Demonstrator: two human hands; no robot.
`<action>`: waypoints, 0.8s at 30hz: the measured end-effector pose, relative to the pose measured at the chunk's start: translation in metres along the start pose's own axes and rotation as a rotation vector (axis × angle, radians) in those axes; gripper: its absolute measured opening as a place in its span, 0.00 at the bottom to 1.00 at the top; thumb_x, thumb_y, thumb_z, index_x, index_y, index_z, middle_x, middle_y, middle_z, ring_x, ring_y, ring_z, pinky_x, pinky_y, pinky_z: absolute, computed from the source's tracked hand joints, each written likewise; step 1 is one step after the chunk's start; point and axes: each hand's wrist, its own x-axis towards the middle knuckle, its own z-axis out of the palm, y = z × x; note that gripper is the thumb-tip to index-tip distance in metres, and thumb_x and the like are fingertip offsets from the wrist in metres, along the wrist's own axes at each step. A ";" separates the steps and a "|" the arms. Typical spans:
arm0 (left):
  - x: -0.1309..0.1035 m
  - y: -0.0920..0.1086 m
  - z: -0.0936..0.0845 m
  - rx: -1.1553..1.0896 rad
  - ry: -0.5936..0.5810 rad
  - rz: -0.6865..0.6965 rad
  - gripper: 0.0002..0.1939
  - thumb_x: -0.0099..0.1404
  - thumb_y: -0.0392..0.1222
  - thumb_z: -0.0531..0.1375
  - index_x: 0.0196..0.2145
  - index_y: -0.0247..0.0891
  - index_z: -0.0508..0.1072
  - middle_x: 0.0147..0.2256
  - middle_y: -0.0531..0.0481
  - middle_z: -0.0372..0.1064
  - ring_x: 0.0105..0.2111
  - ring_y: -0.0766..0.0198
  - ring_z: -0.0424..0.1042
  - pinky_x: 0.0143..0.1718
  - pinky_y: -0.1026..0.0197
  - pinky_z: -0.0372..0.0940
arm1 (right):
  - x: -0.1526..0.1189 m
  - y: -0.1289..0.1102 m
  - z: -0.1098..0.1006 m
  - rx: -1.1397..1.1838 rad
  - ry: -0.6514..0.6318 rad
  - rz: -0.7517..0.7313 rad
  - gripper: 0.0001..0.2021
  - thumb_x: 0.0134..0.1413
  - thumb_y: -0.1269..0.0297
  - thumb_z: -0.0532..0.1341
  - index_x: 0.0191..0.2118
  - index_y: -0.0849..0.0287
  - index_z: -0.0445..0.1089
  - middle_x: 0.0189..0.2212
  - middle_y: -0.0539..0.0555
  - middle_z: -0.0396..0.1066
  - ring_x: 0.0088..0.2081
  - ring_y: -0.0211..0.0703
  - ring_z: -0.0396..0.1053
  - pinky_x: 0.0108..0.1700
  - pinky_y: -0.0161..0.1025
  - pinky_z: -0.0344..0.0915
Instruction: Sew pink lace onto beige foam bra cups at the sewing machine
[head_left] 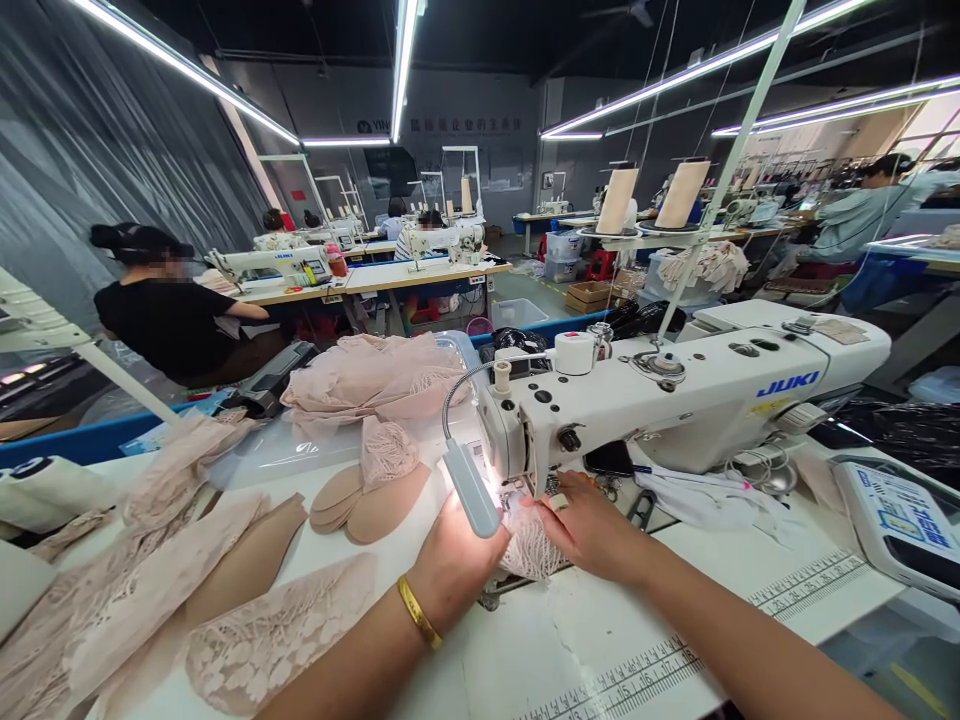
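Pale pink lace fabric [531, 548] lies under the needle area of a white sewing machine [675, 390]. My left hand [457, 550], with a gold bangle at the wrist, is at the fabric's left edge, its fingers partly hidden behind a grey lamp head [472, 488]. On the fabric's right side my right hand [589, 520] pinches the lace between thumb and fingers, close to the needle. The lamp lights the spot between both hands.
Beige pads [386, 505] and lace pieces [281, 625] lie left of my hands. Behind them, more fabric [367, 375] sits on a clear bin lid. A dark phone [609, 458] and white cloth [705, 495] lie by the machine. A person [172, 310] sits further left.
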 end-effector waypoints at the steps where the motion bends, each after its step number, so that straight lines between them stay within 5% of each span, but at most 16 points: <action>1: 0.000 0.001 -0.001 0.014 0.011 0.010 0.13 0.67 0.29 0.53 0.44 0.43 0.73 0.39 0.48 0.77 0.36 0.60 0.76 0.40 0.56 0.75 | -0.001 0.001 0.000 0.011 0.005 -0.011 0.14 0.68 0.69 0.52 0.45 0.61 0.75 0.43 0.62 0.72 0.46 0.54 0.68 0.52 0.51 0.65; 8: -0.005 0.003 -0.025 0.119 -0.002 0.204 0.05 0.61 0.32 0.57 0.31 0.39 0.69 0.38 0.46 0.75 0.40 0.53 0.73 0.48 0.45 0.70 | -0.009 0.002 0.001 0.017 0.154 -0.182 0.16 0.68 0.69 0.49 0.49 0.63 0.74 0.35 0.60 0.72 0.41 0.53 0.67 0.45 0.47 0.66; 10: -0.006 0.004 -0.030 0.132 -0.031 0.161 0.05 0.60 0.35 0.60 0.36 0.40 0.72 0.40 0.45 0.74 0.43 0.49 0.73 0.50 0.41 0.67 | -0.011 -0.004 0.001 0.011 0.185 -0.285 0.17 0.70 0.67 0.50 0.56 0.62 0.70 0.35 0.59 0.74 0.40 0.52 0.68 0.45 0.48 0.65; 13: -0.005 0.008 -0.033 0.028 -0.077 0.091 0.26 0.60 0.39 0.64 0.56 0.44 0.69 0.50 0.43 0.73 0.51 0.46 0.71 0.54 0.43 0.66 | -0.012 -0.016 0.002 0.036 0.147 -0.417 0.22 0.72 0.56 0.55 0.65 0.59 0.60 0.50 0.62 0.74 0.50 0.53 0.69 0.53 0.50 0.63; 15: -0.006 0.011 -0.036 -0.067 -0.132 0.079 0.33 0.58 0.38 0.65 0.60 0.45 0.64 0.54 0.44 0.71 0.54 0.48 0.69 0.57 0.47 0.66 | -0.011 -0.021 0.003 0.012 0.108 -0.421 0.22 0.71 0.58 0.57 0.66 0.56 0.58 0.55 0.62 0.72 0.55 0.53 0.67 0.56 0.50 0.61; 19: -0.010 0.013 -0.046 -0.028 -0.331 0.098 0.25 0.53 0.33 0.62 0.49 0.44 0.69 0.54 0.46 0.71 0.51 0.50 0.71 0.54 0.51 0.67 | -0.005 -0.014 0.009 -0.165 0.054 -0.296 0.16 0.63 0.79 0.53 0.49 0.55 0.71 0.42 0.55 0.75 0.42 0.47 0.68 0.56 0.49 0.60; 24: -0.011 0.016 -0.048 0.245 -0.360 0.070 0.09 0.55 0.35 0.59 0.36 0.41 0.69 0.41 0.45 0.73 0.40 0.47 0.72 0.43 0.45 0.64 | -0.003 0.000 0.008 -0.232 0.105 -0.169 0.11 0.59 0.77 0.57 0.42 0.58 0.74 0.37 0.58 0.73 0.44 0.52 0.65 0.48 0.45 0.63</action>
